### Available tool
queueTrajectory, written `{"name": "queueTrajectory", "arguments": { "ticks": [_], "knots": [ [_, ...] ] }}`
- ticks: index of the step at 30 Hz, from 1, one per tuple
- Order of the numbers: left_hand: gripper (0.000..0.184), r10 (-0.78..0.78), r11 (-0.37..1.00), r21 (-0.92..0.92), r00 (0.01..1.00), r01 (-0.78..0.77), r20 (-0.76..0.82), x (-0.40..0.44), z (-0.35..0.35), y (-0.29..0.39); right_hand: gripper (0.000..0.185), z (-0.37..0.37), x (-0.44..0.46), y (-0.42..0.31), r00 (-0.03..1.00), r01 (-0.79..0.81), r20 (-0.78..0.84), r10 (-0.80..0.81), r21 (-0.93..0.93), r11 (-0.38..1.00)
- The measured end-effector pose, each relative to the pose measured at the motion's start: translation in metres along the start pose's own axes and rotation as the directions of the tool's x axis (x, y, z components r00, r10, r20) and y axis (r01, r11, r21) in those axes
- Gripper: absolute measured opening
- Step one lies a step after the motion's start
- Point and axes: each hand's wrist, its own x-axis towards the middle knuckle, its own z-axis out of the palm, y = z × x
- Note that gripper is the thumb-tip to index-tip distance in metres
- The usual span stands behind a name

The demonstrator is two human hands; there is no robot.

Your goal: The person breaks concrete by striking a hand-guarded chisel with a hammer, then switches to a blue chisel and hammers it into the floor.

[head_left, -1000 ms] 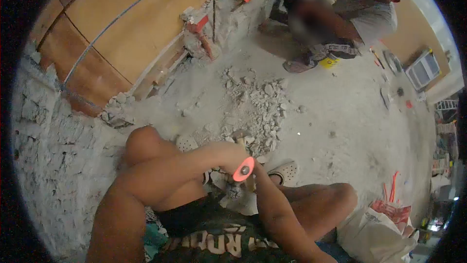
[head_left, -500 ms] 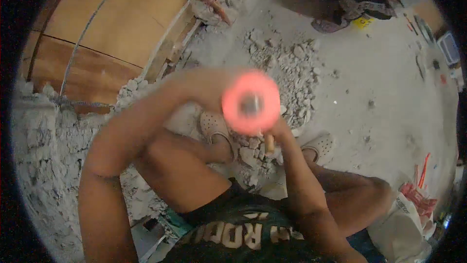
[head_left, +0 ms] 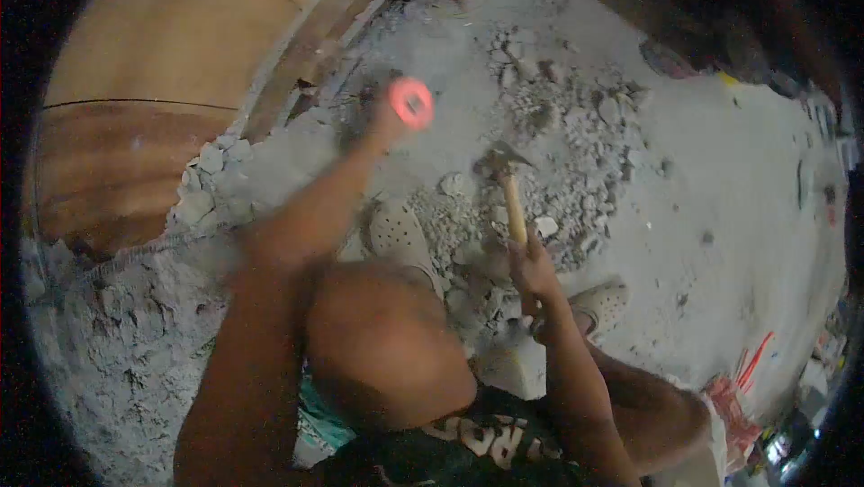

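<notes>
My left hand (head_left: 389,124) is closed around a chisel with a round pink-red guard (head_left: 411,103). It reaches forward to the left, near the broken edge beside the wooden panel. The chisel is seen end-on, so its shaft and tip are hidden. In my right hand (head_left: 535,273) is a hammer (head_left: 514,203), gripped by its pale wooden handle. The dark hammer head (head_left: 502,161) points away from me, over the broken rubble (head_left: 576,145). Motion blurs my left arm and hand.
A wooden panel (head_left: 171,46) stands at upper left above a rough, chipped surface (head_left: 135,334). My feet in beige clogs (head_left: 397,233) are among loose chunks. Dark cloth (head_left: 720,28) lies at upper right, and a red and white bag (head_left: 731,415) at lower right.
My left hand has carried the chisel away from the camera, forward and left. The hammer, mostly hidden behind the guard before, now shows fully. The view has shifted.
</notes>
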Motion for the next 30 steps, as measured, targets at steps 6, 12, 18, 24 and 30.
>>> {"name": "queueTrajectory", "arguments": {
  "ticks": [6,12,18,24,30],
  "knots": [
    [0.015,-0.262,0.916,-0.081,0.736,0.394,0.624,-0.082,0.094,0.145,0.049,-0.024,0.008,-0.014,0.924,-0.367,0.147,0.352,0.089,0.926],
    [0.027,-0.309,0.932,0.148,0.510,0.331,0.803,-0.035,0.051,0.158,0.035,-0.030,0.030,0.013,0.928,-0.341,0.233,0.291,0.214,0.916],
    [0.026,-0.334,0.937,0.284,0.762,0.204,0.555,-0.014,0.038,0.108,0.022,-0.014,0.017,-0.013,0.902,-0.419,0.282,0.326,0.402,0.814],
    [0.023,-0.175,0.963,0.257,0.919,0.084,0.354,0.000,0.041,0.059,0.019,-0.006,0.020,0.007,0.834,-0.551,0.386,0.395,0.549,0.629],
    [0.021,-0.178,0.980,0.138,0.936,0.142,0.304,0.016,0.035,0.050,0.039,0.014,0.012,-0.033,0.864,-0.495,0.228,0.449,0.551,0.672]
  ]
}}
